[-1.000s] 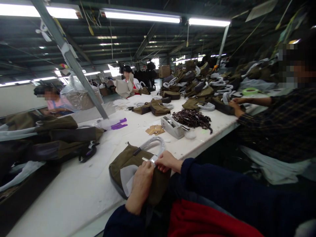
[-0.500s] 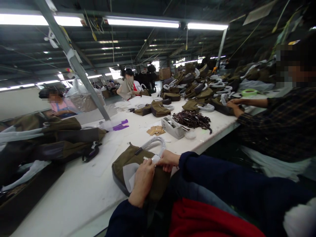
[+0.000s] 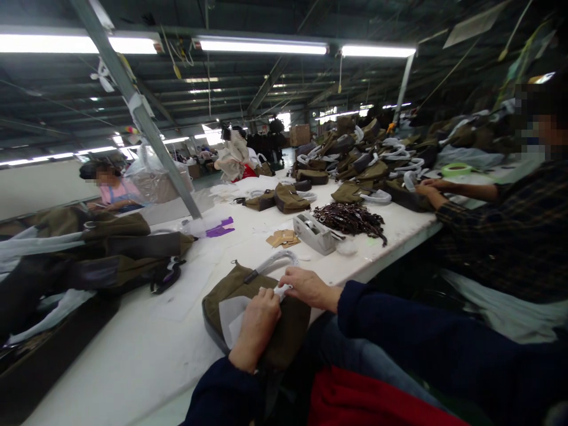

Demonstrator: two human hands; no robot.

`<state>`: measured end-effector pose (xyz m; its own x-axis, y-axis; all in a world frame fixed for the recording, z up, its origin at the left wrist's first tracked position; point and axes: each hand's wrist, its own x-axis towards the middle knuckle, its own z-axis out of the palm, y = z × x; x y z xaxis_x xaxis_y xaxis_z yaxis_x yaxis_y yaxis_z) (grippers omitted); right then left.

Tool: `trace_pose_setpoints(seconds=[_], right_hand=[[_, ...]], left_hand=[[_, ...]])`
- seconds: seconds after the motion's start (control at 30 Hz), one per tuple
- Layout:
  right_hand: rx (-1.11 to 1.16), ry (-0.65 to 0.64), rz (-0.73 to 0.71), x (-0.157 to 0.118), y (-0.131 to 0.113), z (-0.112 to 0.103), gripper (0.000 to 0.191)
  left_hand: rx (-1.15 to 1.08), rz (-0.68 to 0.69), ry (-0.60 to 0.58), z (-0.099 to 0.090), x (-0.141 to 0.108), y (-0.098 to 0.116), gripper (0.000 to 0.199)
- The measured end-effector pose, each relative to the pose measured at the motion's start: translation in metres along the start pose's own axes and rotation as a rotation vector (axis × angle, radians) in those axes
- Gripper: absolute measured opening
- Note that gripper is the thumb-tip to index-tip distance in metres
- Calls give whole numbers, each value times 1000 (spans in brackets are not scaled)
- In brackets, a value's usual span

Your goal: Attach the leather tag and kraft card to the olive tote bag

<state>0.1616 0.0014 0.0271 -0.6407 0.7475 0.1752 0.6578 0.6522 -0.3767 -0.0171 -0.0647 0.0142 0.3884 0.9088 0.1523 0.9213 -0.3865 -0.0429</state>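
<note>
An olive-green bag with dark trim (image 3: 289, 334) rests at the near edge of the white table, in front of me. Its looped handle (image 3: 280, 257) is wrapped in pale, shiny material. My left hand (image 3: 258, 319) lies over the bag, its fingers closed on a small white wrapping piece (image 3: 283, 290) near the handle's base. From the other side, my right hand (image 3: 309, 289) pinches the same piece; its fingertips are partly hidden. Beside my left hand, a white sheet (image 3: 231, 315) lies against the bag's front.
A grey tape dispenser (image 3: 316, 235), brown cards (image 3: 283, 238) and a heap of dark straps (image 3: 349, 220) lie beyond the bag. Bags are piled at left (image 3: 102, 248) and at the back (image 3: 366, 157). A co-worker (image 3: 501, 225) handles a bag at right.
My right hand has turned and shifted slightly up over the white piece; my left hand stays nearly in place. The view has shifted a little. In the background, a person's pale cloth has changed shape.
</note>
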Motion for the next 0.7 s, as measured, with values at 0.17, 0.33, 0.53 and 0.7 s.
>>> trace_pose_setpoints(seconds=[0.17,0.33,0.53,0.7], right_hand=[[-154,-21,-165,14,17,9,22],[-280,5,-255,30,17,12,15],[-333,-27,-404,40,20,32,19],[-281,54,-352,29,24,46,24]], left_hand=[[-29,-5,-28,-13,10,-7,21],[-122,-2,-22,-21,18,-20,20],[-156,-4,-30,-17,22,-27,20],[-133,-11,-34,-16,19,-21,20]])
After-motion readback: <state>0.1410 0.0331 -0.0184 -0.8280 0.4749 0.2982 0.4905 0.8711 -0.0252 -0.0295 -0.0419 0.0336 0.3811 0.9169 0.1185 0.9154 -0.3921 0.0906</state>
